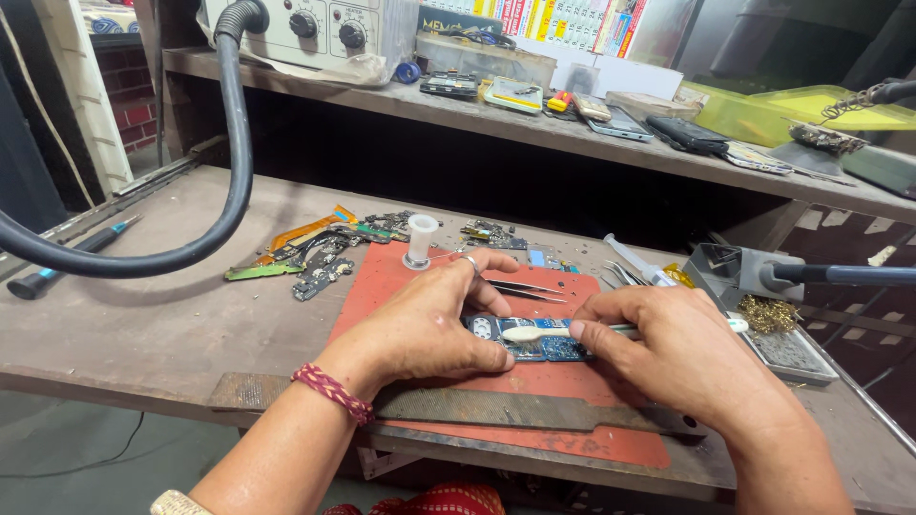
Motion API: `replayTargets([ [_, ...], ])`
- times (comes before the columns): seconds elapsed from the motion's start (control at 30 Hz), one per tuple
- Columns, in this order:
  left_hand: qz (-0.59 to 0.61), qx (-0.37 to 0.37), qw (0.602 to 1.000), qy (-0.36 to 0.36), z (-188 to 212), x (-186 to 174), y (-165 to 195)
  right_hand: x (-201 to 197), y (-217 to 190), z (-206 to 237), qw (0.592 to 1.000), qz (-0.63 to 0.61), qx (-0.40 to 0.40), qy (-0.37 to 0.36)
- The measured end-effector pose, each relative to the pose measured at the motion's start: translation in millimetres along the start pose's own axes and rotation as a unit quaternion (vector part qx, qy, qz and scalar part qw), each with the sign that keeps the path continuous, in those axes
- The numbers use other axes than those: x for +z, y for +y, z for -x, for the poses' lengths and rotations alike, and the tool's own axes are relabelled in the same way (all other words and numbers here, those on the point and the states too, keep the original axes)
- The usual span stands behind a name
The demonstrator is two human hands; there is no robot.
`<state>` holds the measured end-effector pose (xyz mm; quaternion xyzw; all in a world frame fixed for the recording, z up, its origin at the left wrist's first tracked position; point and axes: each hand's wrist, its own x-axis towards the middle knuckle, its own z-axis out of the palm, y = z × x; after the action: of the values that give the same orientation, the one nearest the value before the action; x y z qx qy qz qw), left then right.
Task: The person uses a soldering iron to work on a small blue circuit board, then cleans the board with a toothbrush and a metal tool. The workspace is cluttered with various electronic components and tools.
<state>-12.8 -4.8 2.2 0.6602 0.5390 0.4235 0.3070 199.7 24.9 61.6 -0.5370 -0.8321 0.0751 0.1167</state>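
A blue phone circuit board [546,345] lies on a red work mat [396,281] on the wooden bench. My left hand [429,324] presses down on the board's left end with thumb and fingers; it wears a ring and a red woven wristband. My right hand [673,353] grips a white-handled brush [534,332], whose head rests on the board's middle. Tweezers [525,288] lie on the mat just behind the board.
A long flat metal file [496,410] lies along the bench's front edge. Loose flex cables and small parts [320,253] sit left of the mat beside a small white bottle [420,240]. A black hose [234,143] curves at left. A soldering iron stand [735,272] is at right.
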Motion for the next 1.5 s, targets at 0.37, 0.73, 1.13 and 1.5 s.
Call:
replayTargets([
  [0.37, -0.03, 0.05, 0.998, 0.01, 2, -2, -3, 4, 9, -1, 0.999, -0.015, -0.008, 0.043],
  [0.73, 0.012, 0.016, 0.999, 0.029, 1, -2, -3, 0, 16, 1, 0.995, -0.017, -0.022, 0.092],
  [1.13, -0.034, 0.038, 0.998, 0.035, 4, 0, 0, 0, 5, 0, 0.995, -0.032, -0.008, 0.093],
  [1.5, -0.084, 0.07, 0.993, 0.035, 5, -2, -5, 2, 3, 0, 0.995, 0.01, -0.058, 0.085],
])
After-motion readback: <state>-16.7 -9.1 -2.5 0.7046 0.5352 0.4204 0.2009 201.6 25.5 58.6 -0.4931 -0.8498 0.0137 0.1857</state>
